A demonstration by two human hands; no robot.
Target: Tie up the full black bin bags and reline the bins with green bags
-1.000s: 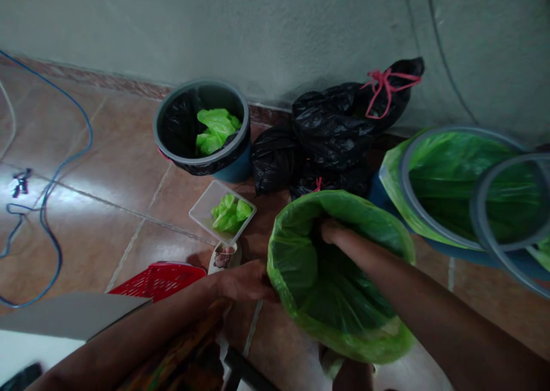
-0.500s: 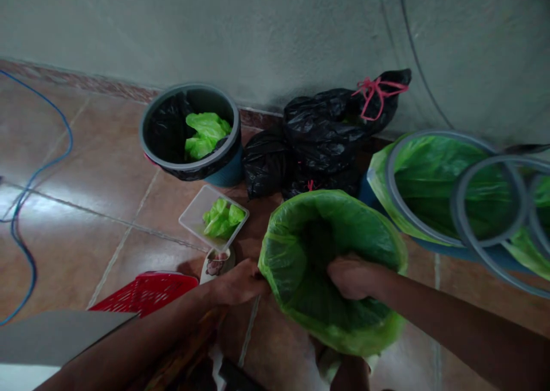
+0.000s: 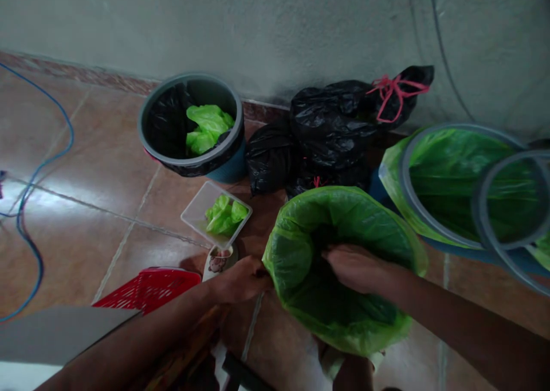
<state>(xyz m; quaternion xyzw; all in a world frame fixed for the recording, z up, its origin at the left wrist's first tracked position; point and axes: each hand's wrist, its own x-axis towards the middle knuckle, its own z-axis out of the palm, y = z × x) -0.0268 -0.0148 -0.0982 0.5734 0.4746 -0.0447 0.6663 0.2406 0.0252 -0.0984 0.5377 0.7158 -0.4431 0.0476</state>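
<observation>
A green plastic bin liner [image 3: 296,316] stands open in front of me, its edge folded outward over a round rim. My left hand [image 3: 243,279] is closed on the liner's left edge. Deep inside the mouth, my right hand [image 3: 354,268] reaches down toward the dark bottom; its fingers point down and away, mostly hidden in shadow, so whether they hold anything is unclear. What the liner covers is hidden, though its round shape suggests a bin.
At the back left stands a blue bin [image 3: 230,170] with a black liner and green plastic inside. Black tied bags [image 3: 329,130] lie against the wall. Right is a green-lined bin [image 3: 451,156] with grey rings [image 3: 483,207]. A clear tray [image 3: 200,207], red basket [image 3: 161,290] and blue cable [image 3: 64,121] lie leftward.
My right hand has shifted slightly left and up inside the liner. The liner's mouth has tilted and sits a little further right in view. My left hand keeps its grip.
</observation>
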